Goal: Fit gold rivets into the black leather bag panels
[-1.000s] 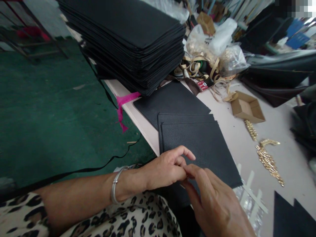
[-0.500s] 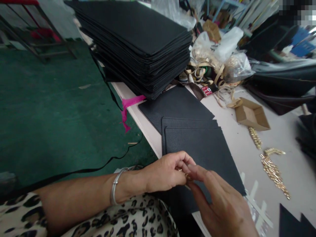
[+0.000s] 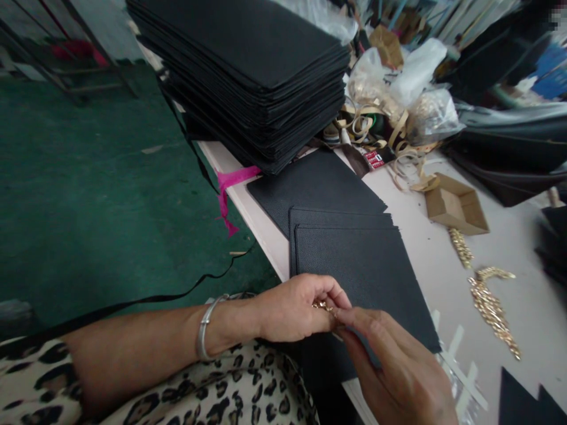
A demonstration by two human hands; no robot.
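My left hand [image 3: 301,308] is closed around a small gold chain [image 3: 324,306], a few links of which show between thumb and curled fingers. Thumb and fingertips of my right hand [image 3: 394,354] pinch together at the chain's end, touching the left fingertips. Exactly how much chain lies inside the left palm is hidden. Both hands hover over the near edge of overlapping black textured sheets [image 3: 349,254]. More gold chain [image 3: 494,307] lies in a loose bunch on the table to the right, with a shorter gold length [image 3: 460,247] beside a small cardboard box [image 3: 458,203].
A tall stack of black panels [image 3: 266,112] stands on the table [image 3: 522,254] at the back left. Plastic bags [image 3: 436,115] and beige strips [image 3: 401,133] clutter the far side. Pink ribbon [image 3: 228,200] hangs off the left edge. Black pieces [image 3: 514,395] lie front right.
More of the gold chain's links now show in my left hand. My right fingertips have drawn closer together at the chain. The view has shifted slightly.
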